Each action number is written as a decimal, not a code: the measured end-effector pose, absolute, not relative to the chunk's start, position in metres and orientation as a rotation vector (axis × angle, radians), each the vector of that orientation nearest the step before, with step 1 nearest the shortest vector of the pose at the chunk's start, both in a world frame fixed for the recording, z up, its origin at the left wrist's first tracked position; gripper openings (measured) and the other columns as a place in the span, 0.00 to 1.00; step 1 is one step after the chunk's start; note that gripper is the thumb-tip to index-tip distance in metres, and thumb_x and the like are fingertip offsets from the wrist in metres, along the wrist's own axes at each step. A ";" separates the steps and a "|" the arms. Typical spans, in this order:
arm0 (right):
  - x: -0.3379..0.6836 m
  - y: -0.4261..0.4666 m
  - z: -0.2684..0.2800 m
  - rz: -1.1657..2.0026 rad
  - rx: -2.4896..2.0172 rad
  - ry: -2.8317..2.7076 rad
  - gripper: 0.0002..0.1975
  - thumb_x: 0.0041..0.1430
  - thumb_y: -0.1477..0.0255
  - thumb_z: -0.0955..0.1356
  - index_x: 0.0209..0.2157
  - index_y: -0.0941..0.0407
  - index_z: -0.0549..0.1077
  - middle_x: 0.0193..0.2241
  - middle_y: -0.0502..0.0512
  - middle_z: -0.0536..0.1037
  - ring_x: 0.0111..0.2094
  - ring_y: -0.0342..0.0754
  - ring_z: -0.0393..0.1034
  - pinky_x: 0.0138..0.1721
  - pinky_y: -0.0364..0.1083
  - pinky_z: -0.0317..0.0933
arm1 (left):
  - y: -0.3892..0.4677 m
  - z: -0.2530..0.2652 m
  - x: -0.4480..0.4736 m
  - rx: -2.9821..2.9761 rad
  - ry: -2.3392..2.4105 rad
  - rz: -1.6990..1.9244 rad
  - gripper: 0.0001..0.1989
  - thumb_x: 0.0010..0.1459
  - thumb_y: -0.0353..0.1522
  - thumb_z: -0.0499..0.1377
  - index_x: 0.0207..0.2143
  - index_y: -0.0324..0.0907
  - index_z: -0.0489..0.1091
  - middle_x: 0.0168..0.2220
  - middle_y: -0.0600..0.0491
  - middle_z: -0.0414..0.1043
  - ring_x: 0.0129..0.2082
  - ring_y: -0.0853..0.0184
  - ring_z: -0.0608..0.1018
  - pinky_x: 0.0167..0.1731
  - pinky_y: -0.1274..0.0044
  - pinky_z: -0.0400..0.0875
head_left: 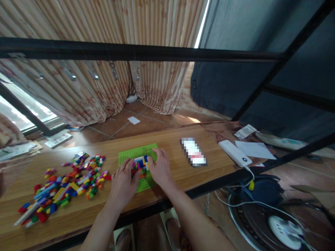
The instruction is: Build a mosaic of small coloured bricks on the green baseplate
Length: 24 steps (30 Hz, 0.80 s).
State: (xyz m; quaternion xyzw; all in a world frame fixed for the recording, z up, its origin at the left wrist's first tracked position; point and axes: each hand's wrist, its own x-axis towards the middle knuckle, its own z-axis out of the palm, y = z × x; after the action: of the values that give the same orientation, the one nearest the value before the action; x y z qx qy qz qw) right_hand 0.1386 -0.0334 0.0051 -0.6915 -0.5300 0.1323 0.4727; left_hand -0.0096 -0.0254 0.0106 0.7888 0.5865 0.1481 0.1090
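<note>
two hands (122, 179) (161, 168) flank one brick build (141, 162) (one green baseplate (136, 150))

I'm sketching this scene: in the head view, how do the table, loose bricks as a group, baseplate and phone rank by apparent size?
1. Table
2. Loose bricks, taken together
3. Baseplate, partly covered
4. Phone

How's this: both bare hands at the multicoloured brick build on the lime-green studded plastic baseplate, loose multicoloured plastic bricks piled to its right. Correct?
No: the loose multicoloured bricks lie left of the lime-green baseplate, per the head view. The rest stands.
</note>
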 end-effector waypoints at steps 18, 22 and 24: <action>0.120 -0.029 -0.013 0.375 -1.778 -1.510 0.18 0.60 0.73 0.61 0.51 0.61 0.69 0.47 0.66 0.72 0.52 0.56 0.65 0.53 0.55 0.61 | -0.041 0.022 0.003 2.250 1.855 0.266 0.22 0.65 0.34 0.47 0.61 0.41 0.58 0.59 0.41 0.66 0.56 0.54 0.70 0.53 0.58 0.62; 0.116 -0.030 -0.014 0.363 -1.794 -1.531 0.18 0.61 0.73 0.61 0.51 0.60 0.69 0.46 0.65 0.72 0.51 0.56 0.65 0.52 0.55 0.60 | -0.041 0.016 0.001 2.277 1.837 0.304 0.22 0.66 0.34 0.45 0.61 0.41 0.57 0.57 0.40 0.68 0.54 0.55 0.72 0.53 0.58 0.61; 0.115 -0.030 -0.013 0.357 -1.809 -1.550 0.18 0.61 0.74 0.60 0.52 0.60 0.69 0.46 0.65 0.72 0.51 0.56 0.65 0.52 0.55 0.60 | -0.041 0.014 0.000 2.287 1.831 0.311 0.22 0.66 0.34 0.45 0.61 0.41 0.58 0.56 0.41 0.69 0.53 0.54 0.72 0.52 0.58 0.62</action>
State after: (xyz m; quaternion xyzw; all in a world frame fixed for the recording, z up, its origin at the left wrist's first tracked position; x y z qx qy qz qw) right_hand 0.1146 -0.0296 -0.0129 -0.7012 -0.6007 0.1384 0.3583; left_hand 0.0000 -0.0406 0.0139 0.7726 0.6186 0.1050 0.0973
